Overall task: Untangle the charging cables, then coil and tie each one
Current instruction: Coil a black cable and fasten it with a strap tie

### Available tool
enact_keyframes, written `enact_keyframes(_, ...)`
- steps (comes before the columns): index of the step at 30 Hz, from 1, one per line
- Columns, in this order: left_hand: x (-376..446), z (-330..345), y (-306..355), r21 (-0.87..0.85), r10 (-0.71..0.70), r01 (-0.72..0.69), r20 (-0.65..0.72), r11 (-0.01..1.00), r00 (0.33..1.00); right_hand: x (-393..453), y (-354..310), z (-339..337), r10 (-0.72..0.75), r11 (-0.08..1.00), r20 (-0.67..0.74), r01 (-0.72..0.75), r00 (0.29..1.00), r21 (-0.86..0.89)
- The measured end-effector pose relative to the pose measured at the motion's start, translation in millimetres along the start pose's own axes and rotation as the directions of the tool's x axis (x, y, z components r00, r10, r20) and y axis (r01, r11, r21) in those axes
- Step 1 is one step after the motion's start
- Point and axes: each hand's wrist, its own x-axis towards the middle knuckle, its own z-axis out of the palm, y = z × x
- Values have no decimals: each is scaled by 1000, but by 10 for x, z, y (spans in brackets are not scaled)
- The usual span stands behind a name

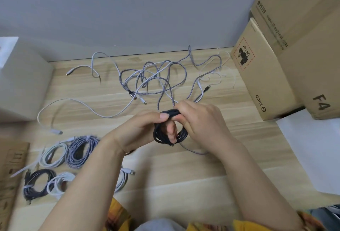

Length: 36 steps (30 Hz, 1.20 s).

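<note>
My left hand (147, 129) and right hand (198, 120) both grip the black coil (161, 137) above the table (184, 171), pinching its top so the loops stay gathered for tying, apart from the tangle (152, 78).

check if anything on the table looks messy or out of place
Yes: a tangled heap of grey and white cables lies loose at the table's far edge, unlike the tied coils at the left. Both hands, left hand and right hand, hold a black coil.
</note>
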Motion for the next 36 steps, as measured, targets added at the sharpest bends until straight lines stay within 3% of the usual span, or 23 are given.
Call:
enact_keyframes(3,124,36,-49,63,16,-9,-103,998,995,62,232,51,0,1000,66,0,998,2)
enact_keyframes(6,327,115,-104,-25,23,-31,-277,999,961,149,430,162,156,980,275,-182,949,73)
enact_keyframes(10,558,137,-153,-142,11,-78,-425,987,905,217,749,355,137,914,465,-293,875,282)
enact_keyframes(11,573,131,-161,-172,4,-90,-444,981,896,215,880,401,151,880,481,-339,864,332)
enact_keyframes(13,600,105,-176,-237,-4,-125,-477,963,879,256,1187,486,356,753,409,-518,840,406)
enact_keyframes(15,634,81,-174,-268,-7,-151,-510,951,860,349,1553,575,662,587,289,-718,692,375)
enact_keyframes(17,655,66,-162,-262,-6,-159,-535,952,845,411,1939,687,882,387,209,-902,422,189)
enact_keyframes(19,667,62,-151,-251,-7,-157,-548,955,837,420,2167,762,962,164,205,-982,181,97)
enact_keyframes(21,675,37,-156,-253,-7,-160,-552,954,834,415,2272,825,970,50,232,-994,71,98)
enact_keyframes(23,673,17,-166,-251,-3,-163,-554,954,833,395,2311,862,971,46,232,-997,59,58)
enact_keyframes(28,639,36,-163,-221,-4,-143,-555,965,832,340,2345,895,977,109,181,-994,110,14)
enact_keyframes(33,517,51,-172,-199,18,-151,-548,968,836,-80,2619,1056,989,124,60,-973,138,196)
enact_keyframes(36,416,104,-180,-157,31,-137,-542,978,840,-70,2214,750,985,168,-88,-906,145,389)
